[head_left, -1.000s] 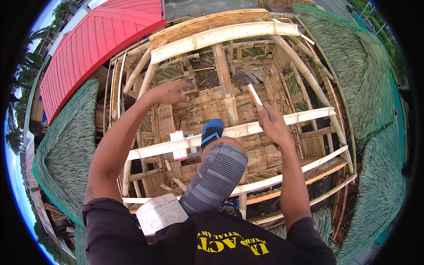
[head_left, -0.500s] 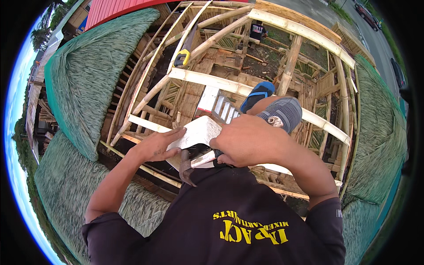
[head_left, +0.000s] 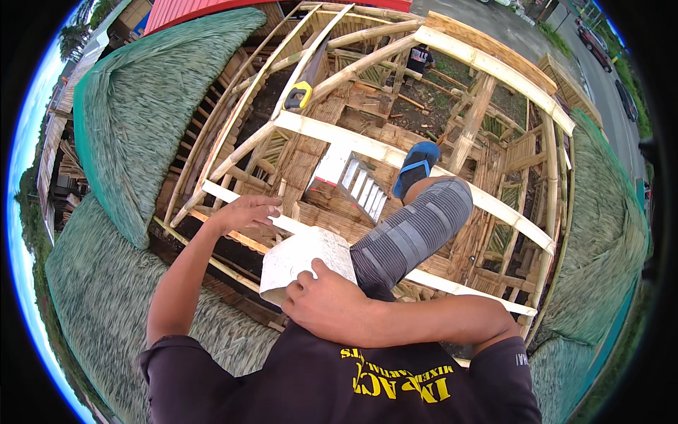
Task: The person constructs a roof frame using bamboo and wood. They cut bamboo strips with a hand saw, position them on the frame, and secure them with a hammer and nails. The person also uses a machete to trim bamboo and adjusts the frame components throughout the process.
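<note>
Your pale grey, flat-sided block (head_left: 308,263) sits just below the middle of the frame, tucked against your raised thigh in the grey ribbed shorts (head_left: 411,232). Its lower right corner is covered by your right hand (head_left: 326,305), so you cannot see that edge, nor what the block rests on underneath. The grip of that hand is closed over the corner, thumb on the top face and fingers curled down out of sight.

Your left hand (head_left: 240,212) lies up and to the left of the block, palm down on a pale split-bamboo rail (head_left: 244,205). Its grip is loose, fingers spread along the rail and holding nothing; whether the fingertips wrap under the rail cannot be made out.

Beyond your knee, your foot in a blue flip-flop sandal (head_left: 414,167) rests on the thick pale bamboo crossbeam (head_left: 353,145) that runs across the centre. Just left of it, below the frame, stands a white stepladder with a red edge (head_left: 351,182), partly cut by the beam. Toward the upper middle, a handsaw with a yellow and black handle (head_left: 299,95) lies along a roof pole, its blade hard to trace. Green thatch roofing (head_left: 138,113) fills the upper left. At the top, a small figure of another person (head_left: 421,58) stands on the ground, too small to read.
</note>
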Demonstrator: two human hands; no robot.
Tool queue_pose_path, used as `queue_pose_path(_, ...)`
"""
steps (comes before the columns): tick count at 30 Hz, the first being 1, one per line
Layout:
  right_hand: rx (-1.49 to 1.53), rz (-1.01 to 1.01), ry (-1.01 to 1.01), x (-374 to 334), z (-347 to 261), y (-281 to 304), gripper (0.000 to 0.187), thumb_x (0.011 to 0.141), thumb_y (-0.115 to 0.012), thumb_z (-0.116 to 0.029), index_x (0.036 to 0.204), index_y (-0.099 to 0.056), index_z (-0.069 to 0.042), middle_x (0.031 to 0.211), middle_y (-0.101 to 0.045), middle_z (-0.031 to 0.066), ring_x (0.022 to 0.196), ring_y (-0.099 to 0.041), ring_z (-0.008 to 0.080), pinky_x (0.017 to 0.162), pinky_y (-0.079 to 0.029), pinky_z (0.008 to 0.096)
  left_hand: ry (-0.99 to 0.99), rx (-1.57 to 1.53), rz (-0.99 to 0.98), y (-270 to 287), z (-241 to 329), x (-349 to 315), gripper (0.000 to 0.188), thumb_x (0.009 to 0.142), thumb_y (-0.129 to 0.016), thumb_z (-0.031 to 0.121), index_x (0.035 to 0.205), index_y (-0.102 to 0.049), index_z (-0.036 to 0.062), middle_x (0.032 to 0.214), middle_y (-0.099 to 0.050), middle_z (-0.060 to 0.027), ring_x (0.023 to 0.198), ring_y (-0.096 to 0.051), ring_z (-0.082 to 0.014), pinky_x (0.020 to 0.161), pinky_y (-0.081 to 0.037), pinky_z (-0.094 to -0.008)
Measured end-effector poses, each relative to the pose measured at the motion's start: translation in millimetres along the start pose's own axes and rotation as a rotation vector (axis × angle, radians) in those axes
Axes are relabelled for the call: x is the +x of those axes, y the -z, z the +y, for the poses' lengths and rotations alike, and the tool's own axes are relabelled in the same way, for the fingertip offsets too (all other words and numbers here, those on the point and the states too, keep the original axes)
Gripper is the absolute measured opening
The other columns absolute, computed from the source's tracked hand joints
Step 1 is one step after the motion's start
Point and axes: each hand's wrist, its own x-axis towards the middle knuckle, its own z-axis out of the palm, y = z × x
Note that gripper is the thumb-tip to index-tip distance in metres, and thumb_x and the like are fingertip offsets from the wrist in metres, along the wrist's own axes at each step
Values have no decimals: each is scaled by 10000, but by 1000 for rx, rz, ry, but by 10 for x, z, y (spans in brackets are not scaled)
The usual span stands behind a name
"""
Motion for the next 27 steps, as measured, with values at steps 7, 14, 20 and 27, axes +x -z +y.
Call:
queue_pose_path(7, 282, 151, -349, 138, 1967, 219, 251, 948, -676, -272, 1057, -657, -47, 942, -702, 152, 954, -709, 355, 810, -565, 483, -309, 148, 375, 351, 183, 2521, 617, 969, -641, 259, 1483, -489, -46, 1409, -609, -233, 1278, -605, -291, 1086, -465, -378)
queue_pose_path(14, 442, 129, -458, 41, 3566, -25, 246, 955, -671, -287, 1076, -684, -73, 932, -714, 168, 923, -695, 382, 797, -539, 516, -198, 441, 816, 923, 574, 4393, 840, 870, -692, 302, 1566, -334, -4, 1578, -407, -255, 1433, -442, -393, 1164, -409, -468)
queue_pose_path(20, 664, 170, -644, -403, 4444, -436, 241, 953, -692, -295, 1075, -707, -87, 945, -730, 168, 871, -696, 365, 763, -535, 458, 171, 509, 823, 1214, 883, 5168, 895, 866, -708, 395, 1612, -310, 103, 1721, -173, -113, 1564, -200, -391, 1194, -348, -568)
queue_pose_path(27, 835, 276, -716, -749, 4761, -811, 259, 967, -689, -299, 1087, -704, -70, 945, -730, 164, 875, -697, 338, 774, -534, 437, 12, 666, 1000, 1065, 1137, 4953, 595, 825, -728, 358, 1280, -630, -14, 1170, -679, -231, 1187, -623, -336, 939, -559, -519)
